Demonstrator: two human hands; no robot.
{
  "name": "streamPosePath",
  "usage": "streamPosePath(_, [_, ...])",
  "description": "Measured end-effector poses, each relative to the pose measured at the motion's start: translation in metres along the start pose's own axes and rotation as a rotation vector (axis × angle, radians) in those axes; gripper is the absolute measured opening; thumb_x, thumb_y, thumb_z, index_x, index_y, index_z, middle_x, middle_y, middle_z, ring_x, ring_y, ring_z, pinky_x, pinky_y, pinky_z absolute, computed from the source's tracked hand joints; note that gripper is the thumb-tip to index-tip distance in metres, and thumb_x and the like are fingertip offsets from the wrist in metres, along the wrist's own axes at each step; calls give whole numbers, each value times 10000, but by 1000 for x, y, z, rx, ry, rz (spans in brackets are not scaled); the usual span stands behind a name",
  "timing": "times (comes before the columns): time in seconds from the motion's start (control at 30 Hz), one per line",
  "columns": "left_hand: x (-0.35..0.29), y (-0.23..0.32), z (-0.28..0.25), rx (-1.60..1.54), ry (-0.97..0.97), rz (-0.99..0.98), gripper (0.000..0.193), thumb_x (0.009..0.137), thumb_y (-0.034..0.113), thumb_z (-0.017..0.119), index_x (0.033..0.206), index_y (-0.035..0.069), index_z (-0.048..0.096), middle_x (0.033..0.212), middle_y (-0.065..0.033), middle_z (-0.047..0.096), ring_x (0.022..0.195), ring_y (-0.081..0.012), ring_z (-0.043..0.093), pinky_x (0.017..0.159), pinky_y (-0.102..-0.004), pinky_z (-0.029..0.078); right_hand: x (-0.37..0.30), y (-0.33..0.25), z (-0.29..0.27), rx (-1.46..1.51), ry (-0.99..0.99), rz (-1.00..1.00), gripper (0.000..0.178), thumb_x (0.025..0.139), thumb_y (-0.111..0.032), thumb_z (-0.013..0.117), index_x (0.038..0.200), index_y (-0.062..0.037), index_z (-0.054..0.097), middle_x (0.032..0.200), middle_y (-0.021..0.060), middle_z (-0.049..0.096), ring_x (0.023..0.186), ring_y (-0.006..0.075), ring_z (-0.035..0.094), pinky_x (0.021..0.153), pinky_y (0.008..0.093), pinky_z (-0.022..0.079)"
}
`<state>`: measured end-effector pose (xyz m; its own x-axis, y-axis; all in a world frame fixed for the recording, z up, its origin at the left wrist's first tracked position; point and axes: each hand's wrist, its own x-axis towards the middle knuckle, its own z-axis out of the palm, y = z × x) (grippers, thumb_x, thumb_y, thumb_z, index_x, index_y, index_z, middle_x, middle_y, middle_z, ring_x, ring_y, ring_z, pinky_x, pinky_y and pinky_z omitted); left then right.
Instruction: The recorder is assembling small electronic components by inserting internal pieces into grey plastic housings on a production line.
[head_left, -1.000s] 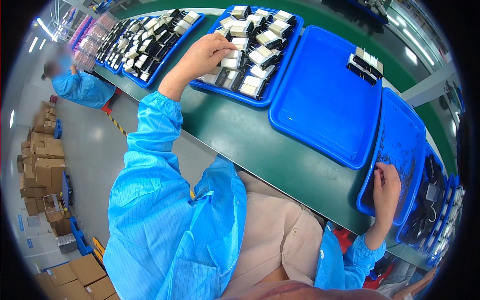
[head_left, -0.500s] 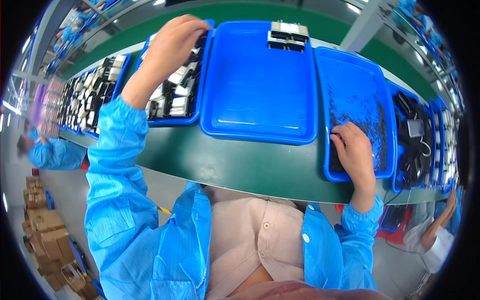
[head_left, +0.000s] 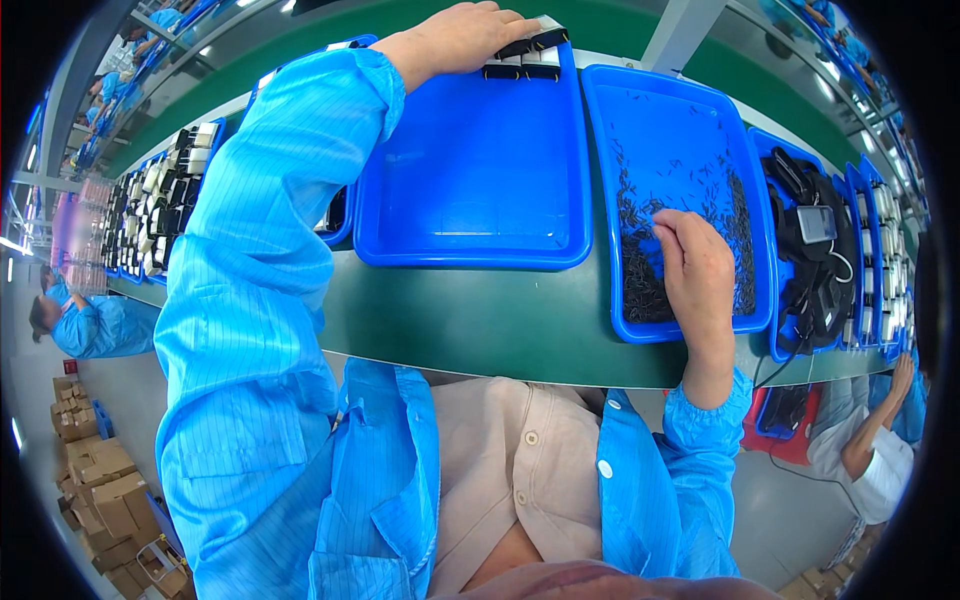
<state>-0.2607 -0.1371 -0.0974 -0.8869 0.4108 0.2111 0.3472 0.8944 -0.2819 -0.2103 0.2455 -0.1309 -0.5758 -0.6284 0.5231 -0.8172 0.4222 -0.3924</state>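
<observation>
Left hand at the blocks, right hand over the dark pieces

On the green tabletop (head_left: 470,320), blue trays stand in a row along the far edge. The left hand (head_left: 462,40) reaches over the middle tray (head_left: 470,170) to its far right corner, where a small group of black-and-white blocks (head_left: 525,72) sits. Its fingers lie at the blocks; I cannot tell whether they grip one.

The right hand (head_left: 698,275) is over the next tray to the right (head_left: 655,112), towards its near edge. Its thumb and forefinger are drawn together; whether a piece is between them I cannot tell. Small dark slivers (head_left: 640,285) lie in that tray, thickest along its left, right and near sides.

Further right, another tray holds black parts (head_left: 795,180) and a grey rectangular piece (head_left: 816,224). More black-and-white blocks (head_left: 165,190) fill trays towards the tabletop's left end.
</observation>
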Motion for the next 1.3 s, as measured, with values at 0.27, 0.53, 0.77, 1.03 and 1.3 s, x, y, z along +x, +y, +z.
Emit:
streamPosePath(0.27, [-41,11,-12,-53,78,-133,608,753,76,734,1325,94,529,1122,-161,568,1058,-376,601,877,-454,517,-8,10,7,65,3,-38,272,764,111,598,991,-9,686,908,153,670,832,345,673,736,414,554])
streamPosePath(0.53, [-118,133,-91,-1597,228,-539,579,775,43,679,1311,57,461,1192,-127,599,1069,-218,623,845,-330,544,-4,4,0,-24,61,-40,153,822,39,634,939,-35,699,874,130,662,818,333,664,719,419,551])
streamPosePath(0.77, [-151,166,-67,-2017,80,-727,617,766,121,808,1321,24,555,1084,-63,617,1002,-186,637,809,-307,549,36,-37,-2,96,97,-197,130,803,30,668,914,-32,693,877,124,679,798,325,672,681,407,554])
streamPosePath(1.03, [-155,177,-53,-2181,135,-559,462,858,56,770,1280,26,585,1144,-59,644,1033,-135,629,896,-293,528,57,-84,40,268,4,-398,174,787,60,683,949,1,653,873,140,676,781,327,671,661,400,546])
streamPosePath(1.3, [-162,187,-56,-2145,276,-491,388,948,93,696,1311,24,576,1212,-50,631,1107,-118,591,951,-294,491,49,-89,44,157,18,-294,303,783,109,633,1076,32,633,946,171,701,819,317,701,656,377,575])
